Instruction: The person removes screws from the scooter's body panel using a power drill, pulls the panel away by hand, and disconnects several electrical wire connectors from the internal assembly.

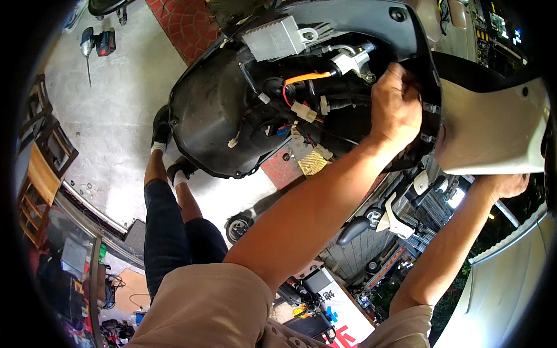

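Note:
My left hand (397,107) is closed on the right rim of a black scooter body panel (214,110), seen from its inner side. Inside the panel are an orange wire (304,77), white plug connectors (304,111) and a grey finned box (275,37). My right hand (507,184) grips the lower edge of the cream outer cover (493,133) that joins the black panel on the right; its fingers are partly hidden behind the cover. Both arms reach up from the lower edge.
Legs in dark jeans (171,232) with black shoes stand on the concrete floor (110,122). A cordless drill (98,43) lies at the far left, beside a red tiled strip (185,23). Wooden frames (40,168) stand left. A parked scooter (377,217) is at lower right.

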{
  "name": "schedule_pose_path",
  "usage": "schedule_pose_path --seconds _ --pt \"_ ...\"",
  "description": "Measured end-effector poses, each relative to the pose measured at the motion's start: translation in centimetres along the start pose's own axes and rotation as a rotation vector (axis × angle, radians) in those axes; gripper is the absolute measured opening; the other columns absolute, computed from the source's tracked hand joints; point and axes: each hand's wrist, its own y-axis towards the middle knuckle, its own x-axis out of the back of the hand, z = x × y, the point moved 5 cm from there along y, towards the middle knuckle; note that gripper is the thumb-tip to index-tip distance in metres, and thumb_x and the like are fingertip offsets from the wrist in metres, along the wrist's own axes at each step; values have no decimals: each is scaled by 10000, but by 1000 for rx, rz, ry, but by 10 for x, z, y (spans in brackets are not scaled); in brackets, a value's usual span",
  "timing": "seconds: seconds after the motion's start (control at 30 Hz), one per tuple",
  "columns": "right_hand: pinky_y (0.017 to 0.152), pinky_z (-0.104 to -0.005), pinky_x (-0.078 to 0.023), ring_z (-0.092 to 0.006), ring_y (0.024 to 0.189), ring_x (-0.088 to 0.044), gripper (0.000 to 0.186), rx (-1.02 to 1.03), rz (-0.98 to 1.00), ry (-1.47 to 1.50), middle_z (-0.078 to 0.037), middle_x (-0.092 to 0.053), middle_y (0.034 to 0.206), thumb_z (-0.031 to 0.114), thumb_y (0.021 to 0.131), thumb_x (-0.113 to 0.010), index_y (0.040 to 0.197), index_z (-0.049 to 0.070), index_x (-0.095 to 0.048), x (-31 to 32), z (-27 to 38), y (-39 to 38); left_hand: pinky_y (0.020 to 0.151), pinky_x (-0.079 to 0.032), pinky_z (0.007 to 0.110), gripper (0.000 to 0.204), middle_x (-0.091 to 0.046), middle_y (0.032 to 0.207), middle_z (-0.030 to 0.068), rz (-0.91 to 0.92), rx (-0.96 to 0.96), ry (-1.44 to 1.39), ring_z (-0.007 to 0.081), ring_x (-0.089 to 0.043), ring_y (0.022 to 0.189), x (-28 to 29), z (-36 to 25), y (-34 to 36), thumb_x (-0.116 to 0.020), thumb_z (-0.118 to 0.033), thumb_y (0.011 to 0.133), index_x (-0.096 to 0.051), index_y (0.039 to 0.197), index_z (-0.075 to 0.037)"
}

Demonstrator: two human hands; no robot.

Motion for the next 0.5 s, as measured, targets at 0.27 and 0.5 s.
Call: schedule_pose_path --seconds 0.27,0.5 --pt "797 -297 -575 -173 861 -726 218 -398 9 642 -37 -768 1012 193 922 -686 1041 11 -701 -29 -25 -19 600 -528 334 108 -662 803 124 18 -21 146 205 -650 660 5 -8 -1 -533 41 908 -602 986 11" --pt "699 -321 -531 -151 755 -652 289 -881 -195 1175 -91 -751 884 204 965 -664 1056 -64 -725 28 53 20 355 -442 275 261 -646 685 88 74 582 97 155 -580 463 9 -2 18 -487 -171 986 -685 925 -13"
